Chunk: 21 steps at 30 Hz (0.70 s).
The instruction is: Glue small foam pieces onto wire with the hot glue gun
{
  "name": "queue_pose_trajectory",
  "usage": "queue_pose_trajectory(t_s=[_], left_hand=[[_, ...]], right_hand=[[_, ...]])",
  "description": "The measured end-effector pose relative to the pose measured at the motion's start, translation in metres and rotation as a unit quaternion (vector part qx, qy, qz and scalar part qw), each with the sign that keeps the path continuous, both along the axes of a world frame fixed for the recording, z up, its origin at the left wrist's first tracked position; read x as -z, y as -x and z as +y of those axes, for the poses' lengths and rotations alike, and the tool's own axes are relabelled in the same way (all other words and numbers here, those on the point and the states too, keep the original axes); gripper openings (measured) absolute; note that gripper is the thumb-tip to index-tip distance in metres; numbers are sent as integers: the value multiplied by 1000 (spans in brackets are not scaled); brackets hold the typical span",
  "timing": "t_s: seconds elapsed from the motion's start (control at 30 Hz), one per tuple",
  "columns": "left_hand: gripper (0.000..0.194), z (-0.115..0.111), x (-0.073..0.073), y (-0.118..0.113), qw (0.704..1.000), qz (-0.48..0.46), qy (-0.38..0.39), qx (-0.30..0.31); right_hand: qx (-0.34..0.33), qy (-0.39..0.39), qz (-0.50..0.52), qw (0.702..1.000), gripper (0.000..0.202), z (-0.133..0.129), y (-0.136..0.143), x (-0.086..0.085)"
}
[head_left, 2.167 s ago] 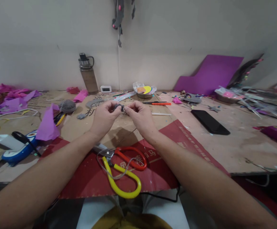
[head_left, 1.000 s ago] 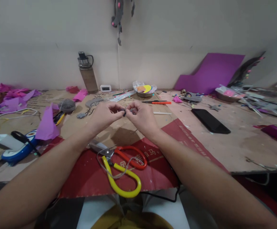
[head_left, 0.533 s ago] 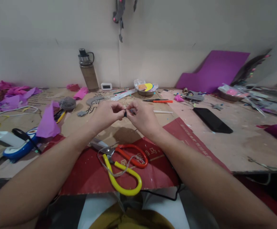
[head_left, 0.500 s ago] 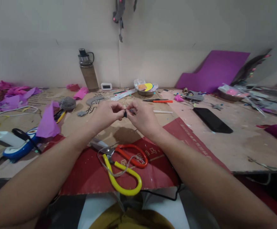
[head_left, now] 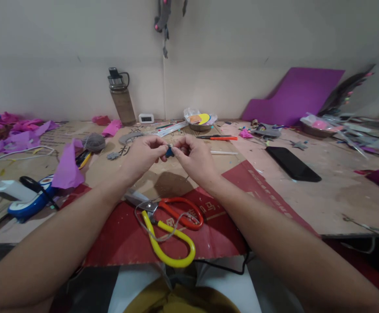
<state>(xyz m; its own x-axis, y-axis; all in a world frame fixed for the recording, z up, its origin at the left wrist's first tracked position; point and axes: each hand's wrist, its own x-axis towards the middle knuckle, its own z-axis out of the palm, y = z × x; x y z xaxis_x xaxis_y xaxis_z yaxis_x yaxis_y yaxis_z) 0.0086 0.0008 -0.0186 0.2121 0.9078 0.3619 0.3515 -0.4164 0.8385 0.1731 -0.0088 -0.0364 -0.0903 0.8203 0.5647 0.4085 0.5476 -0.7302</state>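
Note:
Between the fingertips of both hands is a small blue piece [head_left: 169,151], too small and covered to tell its kind. My left hand [head_left: 147,154] pinches it from one side, and my right hand [head_left: 194,157] pinches it from the other. Both hands are held over the brown cardboard. Nearer to me, scissors [head_left: 168,226] with one red and one yellow handle lie on the red printed sheet [head_left: 118,243], a thin cord looped over them. Left of my left hand are a small grey flower-like piece [head_left: 113,155] and a ball of grey yarn [head_left: 94,142].
A bottle [head_left: 121,98] and a small white digital clock [head_left: 146,118] stand by the wall. Behind the hands are a filled bowl [head_left: 200,124] and an orange-handled tool [head_left: 224,138]. A black phone [head_left: 292,163] lies right; purple sheets [head_left: 68,167] and a blue tape dispenser [head_left: 29,208] lie left.
The piece between my fingertips has turned slightly and shows more blue, where it looked dark before. My fingers have shifted a little around it. The whole view has moved slightly.

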Motion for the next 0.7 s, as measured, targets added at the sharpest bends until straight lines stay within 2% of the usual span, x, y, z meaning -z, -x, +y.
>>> queue_pose_trajectory(t_s=[0.4,0.6,0.7], left_hand=[[15,2,4,-2,1000,9,-13,16],[23,4,3,-2,996,-19,54,63],[21,3,1,-3,994,-38,88,54]], right_hand=[[-10,70,55,996,10,4,-1,-1],[22,72,24,997,8,3,-2,-4],[25,58,-4,998,7,1,-2,-5]])
